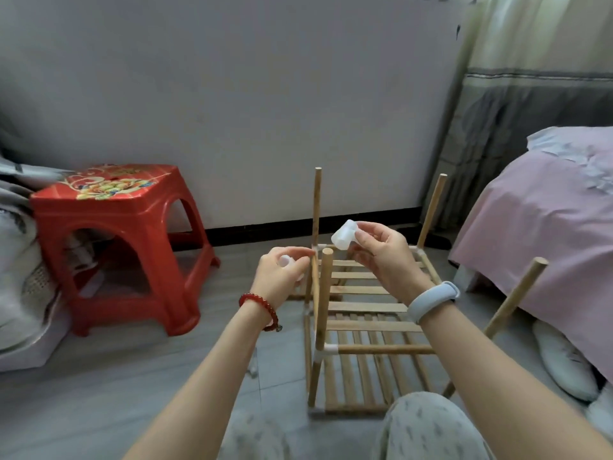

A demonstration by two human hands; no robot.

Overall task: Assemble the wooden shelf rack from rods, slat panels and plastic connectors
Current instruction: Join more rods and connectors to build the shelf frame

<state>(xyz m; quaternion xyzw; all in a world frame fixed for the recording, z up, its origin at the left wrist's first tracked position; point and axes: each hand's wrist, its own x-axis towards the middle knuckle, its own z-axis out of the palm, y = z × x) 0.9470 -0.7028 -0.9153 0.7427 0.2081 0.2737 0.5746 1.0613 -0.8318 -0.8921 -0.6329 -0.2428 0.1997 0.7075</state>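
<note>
Two hands [282, 277] [381, 257], white connectors [345, 239]

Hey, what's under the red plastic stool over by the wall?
Under the red plastic stool, through its arched openings, I see grey floor and something pale, blurred, perhaps paper or cloth. The stool's legs and top cover the rest, so I cannot tell what it is.
</note>
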